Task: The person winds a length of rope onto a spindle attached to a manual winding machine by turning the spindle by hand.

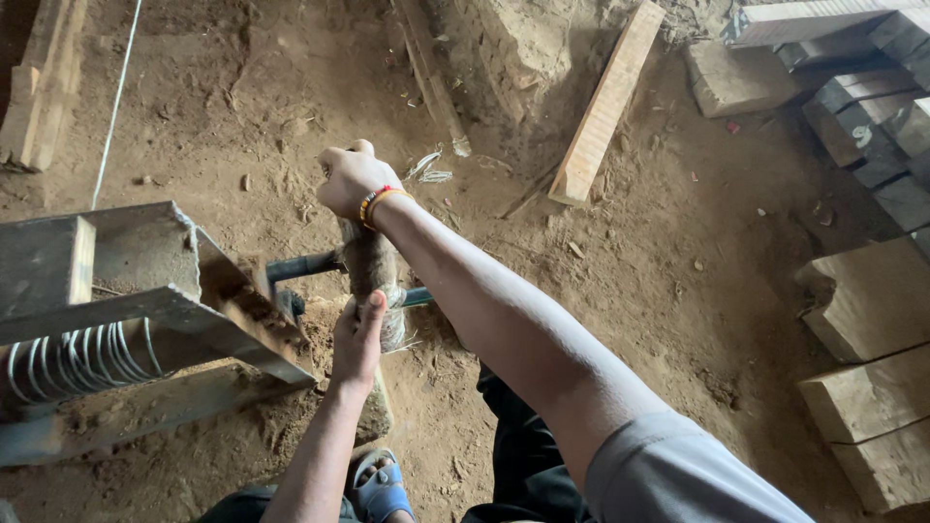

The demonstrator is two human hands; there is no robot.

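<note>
Earthen floor (630, 281), brown and loose, strewn with chips and scraps, fills the view seen from above. Rough timber blocks (867, 320) lie stacked along the right edge, with greyer blocks (872, 116) piled in the upper right corner; a pale wooden plank (605, 102) rests slantwise near the top centre, and another length of timber (39, 87) lies at the upper left. A thin white cord (114, 107) runs down from the top edge toward a dust-coated metal frame (145, 310) at the left, under which a coiled wire spring (73, 358) is visible. A dark metal rod (305, 263) projects from the frame to the right. The right hand (349, 179), wearing orange and red bangles (378, 201) at the wrist, is closed in a full fist around the upper end of a fibrous, dust-grey bundle (368, 266) standing roughly upright in front of the rod. The left hand (358, 339) wraps the lower part of the same bundle, thumb lying upward along it, fingers curled behind and hidden. The bundle lies between the two hands, just right of the frame. A foot in a blue sandal (380, 487) shows at the bottom edge. No packages, labels or signs can be made out.
</note>
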